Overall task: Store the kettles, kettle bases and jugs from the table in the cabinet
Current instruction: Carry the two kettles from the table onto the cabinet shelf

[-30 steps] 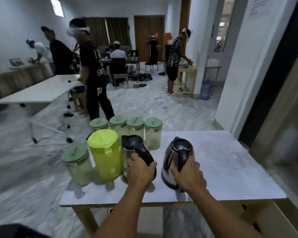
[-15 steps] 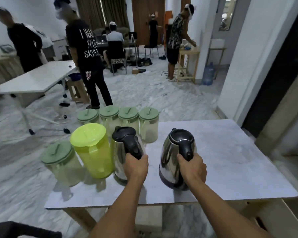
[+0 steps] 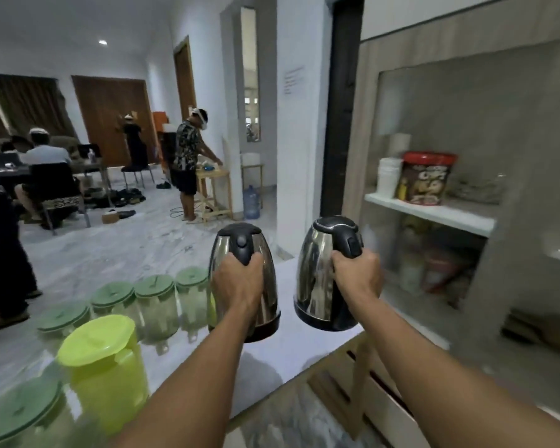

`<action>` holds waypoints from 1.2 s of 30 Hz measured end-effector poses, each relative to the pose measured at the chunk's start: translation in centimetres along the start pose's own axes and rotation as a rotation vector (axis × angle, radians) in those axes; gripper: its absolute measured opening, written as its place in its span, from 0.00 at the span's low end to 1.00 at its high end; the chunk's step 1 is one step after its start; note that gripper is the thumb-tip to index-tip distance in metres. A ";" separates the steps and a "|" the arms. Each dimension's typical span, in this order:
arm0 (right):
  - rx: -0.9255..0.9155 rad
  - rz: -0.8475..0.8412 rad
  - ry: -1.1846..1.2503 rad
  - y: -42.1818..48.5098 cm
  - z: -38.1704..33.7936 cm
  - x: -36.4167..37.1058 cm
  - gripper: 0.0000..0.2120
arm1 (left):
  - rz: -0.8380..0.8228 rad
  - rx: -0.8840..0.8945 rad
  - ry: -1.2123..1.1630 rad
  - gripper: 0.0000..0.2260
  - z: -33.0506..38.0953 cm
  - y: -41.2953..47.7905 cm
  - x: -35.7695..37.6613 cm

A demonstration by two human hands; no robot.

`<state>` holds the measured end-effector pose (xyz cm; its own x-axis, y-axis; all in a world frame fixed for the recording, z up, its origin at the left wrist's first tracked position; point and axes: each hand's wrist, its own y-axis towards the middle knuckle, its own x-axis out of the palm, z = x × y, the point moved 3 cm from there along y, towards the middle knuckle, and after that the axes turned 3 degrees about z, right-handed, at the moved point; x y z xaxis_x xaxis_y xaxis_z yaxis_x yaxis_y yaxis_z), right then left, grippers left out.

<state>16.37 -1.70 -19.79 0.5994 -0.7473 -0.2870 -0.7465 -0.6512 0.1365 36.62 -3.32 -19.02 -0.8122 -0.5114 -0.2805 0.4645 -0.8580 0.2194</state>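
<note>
Steel kettle with black handle [image 3: 243, 279] in clenched left hand [image 3: 238, 281], its twin [image 3: 328, 273] in right hand [image 3: 356, 274]; either may clip the beige cabinet's white shelf [image 3: 434, 212] beyond.

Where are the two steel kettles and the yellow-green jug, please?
Left kettle [image 3: 263, 253]: head view, steel body beside the handle.
Right kettle [image 3: 314, 263]: head view, steel side.
Yellow-green jug [image 3: 99, 339]: head view, lid top.

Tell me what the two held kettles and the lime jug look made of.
Both kettles, left and right: polished metal bodies, likely stainless steel, mirroring the room; matte black lids, handles and bottom rims, probably plastic. Lime jug: translucent glossy plastic, opaque lid.
</note>
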 end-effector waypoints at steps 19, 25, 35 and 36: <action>-0.015 0.854 -0.070 5.4 -1.0 -42.2 0.13 | -0.570 0.413 -0.400 0.13 26.9 -25.0 16.6; -0.080 0.969 -0.136 11.9 0.5 -53.0 0.13 | -0.630 0.448 -0.471 0.14 33.4 -33.0 26.4; -0.064 1.039 -0.149 23.9 4.6 -64.6 0.07 | -0.697 0.375 -0.494 0.14 41.0 -41.3 42.4; -0.059 1.031 -0.140 25.1 5.0 -65.0 0.07 | -0.708 0.370 -0.493 0.13 41.4 -41.7 43.9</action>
<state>-42.83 31.18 -2.48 -0.3632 -0.9250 -0.1120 -0.8598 0.2864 0.4229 -32.98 12.02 -1.80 -0.9602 0.2741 -0.0536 -0.2677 -0.8485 0.4564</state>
